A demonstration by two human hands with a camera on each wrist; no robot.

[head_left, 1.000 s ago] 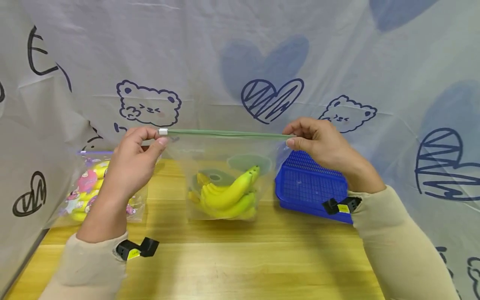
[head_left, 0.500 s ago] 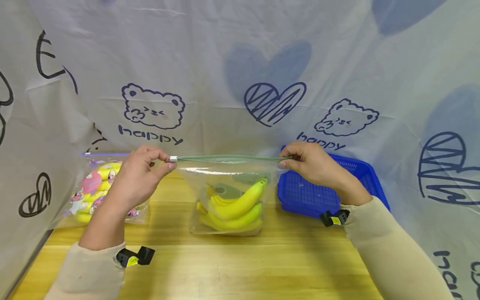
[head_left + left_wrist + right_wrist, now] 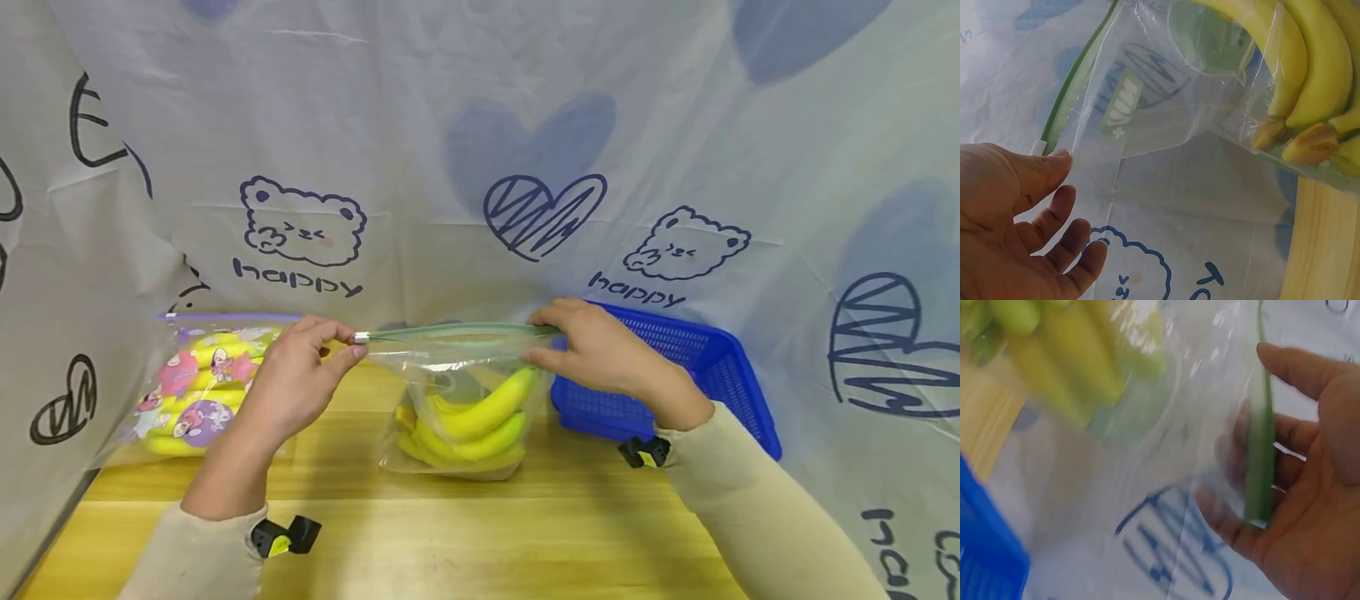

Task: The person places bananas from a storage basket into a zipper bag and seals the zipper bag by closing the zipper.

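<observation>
A clear zip bag (image 3: 465, 375) with a green top edge stands on the table, holding a bunch of bananas (image 3: 480, 425). My left hand (image 3: 300, 379) pinches its upper left corner at the white slider (image 3: 362, 337). In the left wrist view the left thumb (image 3: 1047, 172) presses that corner while the other fingers curl loosely. My right hand (image 3: 600, 354) is around the right end of the green edge, thumb and fingers apart. In the right wrist view the green strip (image 3: 1260, 456) runs between the right thumb and fingers, some seen through the plastic.
A second zip bag (image 3: 202, 383), printed with pink and purple figures and holding yellow fruit, stands at left. A blue plastic basket (image 3: 720, 367) is at right behind my right arm. A printed curtain (image 3: 420, 150) closes off the back and sides of the wooden table (image 3: 450, 533).
The banana bag has come down and nearer, so its top edge is lower. The right hand has loosened from a pinch and moved inward; the left still pinches the slider end.
</observation>
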